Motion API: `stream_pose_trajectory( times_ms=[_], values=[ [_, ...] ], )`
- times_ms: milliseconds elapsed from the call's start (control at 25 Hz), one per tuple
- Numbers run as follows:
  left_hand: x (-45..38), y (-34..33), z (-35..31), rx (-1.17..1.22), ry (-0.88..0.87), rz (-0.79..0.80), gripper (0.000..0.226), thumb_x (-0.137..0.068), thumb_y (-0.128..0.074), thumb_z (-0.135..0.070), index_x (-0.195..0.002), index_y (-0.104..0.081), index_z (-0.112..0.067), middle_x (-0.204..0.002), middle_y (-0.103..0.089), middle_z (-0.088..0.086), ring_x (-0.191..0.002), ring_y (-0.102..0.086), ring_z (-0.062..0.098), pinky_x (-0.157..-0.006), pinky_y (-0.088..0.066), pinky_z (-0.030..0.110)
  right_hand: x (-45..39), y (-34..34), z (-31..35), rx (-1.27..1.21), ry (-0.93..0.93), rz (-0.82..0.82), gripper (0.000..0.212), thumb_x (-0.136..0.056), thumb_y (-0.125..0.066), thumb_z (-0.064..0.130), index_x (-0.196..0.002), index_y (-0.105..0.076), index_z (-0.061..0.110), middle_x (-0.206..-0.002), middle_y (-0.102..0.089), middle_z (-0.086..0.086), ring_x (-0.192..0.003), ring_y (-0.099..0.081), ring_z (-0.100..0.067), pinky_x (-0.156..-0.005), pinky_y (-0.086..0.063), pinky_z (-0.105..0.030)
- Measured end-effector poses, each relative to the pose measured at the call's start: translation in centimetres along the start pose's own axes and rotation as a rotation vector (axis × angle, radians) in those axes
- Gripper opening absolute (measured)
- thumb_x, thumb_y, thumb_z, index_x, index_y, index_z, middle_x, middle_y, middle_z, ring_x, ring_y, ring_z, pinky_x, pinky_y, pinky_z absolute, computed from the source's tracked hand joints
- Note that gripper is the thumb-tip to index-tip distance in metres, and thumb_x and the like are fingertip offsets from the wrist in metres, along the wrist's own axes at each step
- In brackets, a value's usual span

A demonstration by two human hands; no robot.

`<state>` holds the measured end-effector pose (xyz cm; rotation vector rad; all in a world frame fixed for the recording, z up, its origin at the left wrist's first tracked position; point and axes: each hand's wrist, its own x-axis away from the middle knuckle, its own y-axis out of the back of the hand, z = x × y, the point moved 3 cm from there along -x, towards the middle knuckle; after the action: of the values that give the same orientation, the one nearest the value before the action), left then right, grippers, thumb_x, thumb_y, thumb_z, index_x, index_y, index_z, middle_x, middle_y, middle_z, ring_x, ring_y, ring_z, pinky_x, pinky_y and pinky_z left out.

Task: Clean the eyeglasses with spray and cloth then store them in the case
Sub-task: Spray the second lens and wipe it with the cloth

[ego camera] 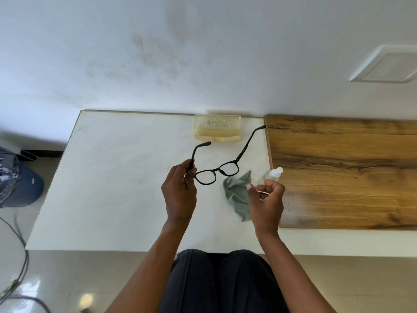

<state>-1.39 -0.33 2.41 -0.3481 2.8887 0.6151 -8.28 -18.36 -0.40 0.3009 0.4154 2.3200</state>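
Left hand (pixel 179 190) grips eyeglasses (pixel 217 171); right hand (pixel 266 199) curled, empty.

Bright, even daylight, soft shadows, floor glare, wide-angle bending at edges.

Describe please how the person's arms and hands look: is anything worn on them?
Both forearms are bare, with no sleeves in view. The left hand and right hand wear no gloves, and no rings, watch or bracelet can be seen. Dark trousers cover the lap below.
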Motion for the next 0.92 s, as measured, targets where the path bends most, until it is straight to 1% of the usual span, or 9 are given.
stream_pose_trajectory(
  times_ms=[80,160,240,360,480,640,760,840,920],
  values=[
    [-0.2,0.0,-0.1,0.013,-0.006,-0.003,0.018,-0.086,-0.059,0.003,-0.102,-0.066,0.001,-0.093,-0.066,0.007,-0.081,-0.063,0.014,-0.074,-0.052,0.017,-0.9,0.3,-1.2,0.046,-0.040,-0.058,0.048,-0.076,-0.073,0.015,-0.108,-0.041,0.001,-0.097,-0.054,-0.015,-0.079,-0.059,-0.030,-0.063,-0.046,-0.024],
    [-0.3,0.1,-0.2,0.020,-0.012,-0.012,0.017,-0.086,-0.058,0.004,-0.101,-0.066,0.002,-0.093,-0.065,0.006,-0.080,-0.063,0.014,-0.074,-0.051,0.013,-1.9,0.4,-1.7,0.086,-0.023,-0.100,0.054,-0.072,-0.076,0.014,-0.108,-0.040,-0.002,-0.099,-0.049,-0.017,-0.083,-0.057,-0.035,-0.064,-0.044,-0.022],
    [-0.3,0.1,-0.3,0.020,-0.014,-0.024,0.016,-0.086,-0.058,0.005,-0.100,-0.066,0.002,-0.092,-0.064,0.004,-0.079,-0.062,0.011,-0.073,-0.048,0.008,-2.9,0.3,-2.0,0.120,-0.005,-0.124,0.059,-0.069,-0.079,0.013,-0.109,-0.039,-0.005,-0.101,-0.043,-0.015,-0.092,-0.052,-0.038,-0.070,-0.048,-0.032],
    [-0.4,0.1,-0.3,0.024,0.001,-0.031,0.016,-0.087,-0.057,0.005,-0.100,-0.065,0.002,-0.092,-0.063,0.003,-0.077,-0.060,0.008,-0.073,-0.045,0.004,-3.8,0.2,-2.3,0.187,-0.013,-0.139,0.065,-0.067,-0.080,0.013,-0.112,-0.038,-0.007,-0.110,-0.044,-0.024,-0.103,-0.043,-0.039,-0.078,-0.047,-0.042],
    [-0.5,0.1,-0.2,0.032,0.019,-0.035,0.015,-0.087,-0.057,0.004,-0.100,-0.065,0.003,-0.092,-0.062,0.002,-0.075,-0.058,0.001,-0.072,-0.044,0.004,-4.4,0.3,-2.5,0.232,0.013,-0.127,0.062,-0.071,-0.076,0.012,-0.117,-0.038,-0.005,-0.118,-0.047,-0.026,-0.109,-0.041,-0.037,-0.082,-0.045,-0.043],
    [-0.5,0.2,-0.3,0.040,0.005,-0.037,0.015,-0.086,-0.057,0.004,-0.099,-0.065,0.002,-0.091,-0.063,0.002,-0.075,-0.059,0.000,-0.070,-0.042,0.002,-4.7,0.5,-2.1,0.213,0.052,-0.021,0.051,-0.080,-0.067,0.009,-0.119,-0.036,-0.003,-0.116,-0.052,-0.023,-0.102,-0.053,-0.037,-0.083,-0.048,-0.043],
    [-0.5,0.2,-0.3,0.050,-0.003,-0.034,0.014,-0.086,-0.058,0.004,-0.098,-0.065,0.002,-0.091,-0.063,0.002,-0.076,-0.061,0.006,-0.070,-0.042,0.003,-3.9,1.0,-1.2,0.136,0.079,0.049,0.047,-0.080,-0.067,0.010,-0.113,-0.036,0.003,-0.105,-0.055,-0.019,-0.089,-0.056,-0.032,-0.070,-0.049,-0.031],
    [-0.6,0.3,-0.3,0.044,-0.011,-0.037,0.014,-0.086,-0.058,0.004,-0.098,-0.066,0.001,-0.091,-0.063,0.002,-0.076,-0.061,0.007,-0.070,-0.043,0.003,-2.9,0.9,-0.6,-0.002,0.016,0.159,0.044,-0.078,-0.067,0.010,-0.107,-0.034,0.014,-0.094,-0.055,-0.009,-0.081,-0.056,-0.023,-0.062,-0.045,-0.023],
    [-0.7,0.4,-0.2,0.046,-0.018,-0.034,0.015,-0.086,-0.058,0.005,-0.098,-0.066,0.001,-0.091,-0.064,0.003,-0.074,-0.060,0.005,-0.071,-0.043,0.003,-1.6,0.3,0.0,-0.203,-0.099,0.333,0.039,-0.074,-0.063,0.017,-0.101,-0.036,0.023,-0.087,-0.052,0.003,-0.077,-0.055,-0.013,-0.064,-0.048,-0.028]
  ],
)
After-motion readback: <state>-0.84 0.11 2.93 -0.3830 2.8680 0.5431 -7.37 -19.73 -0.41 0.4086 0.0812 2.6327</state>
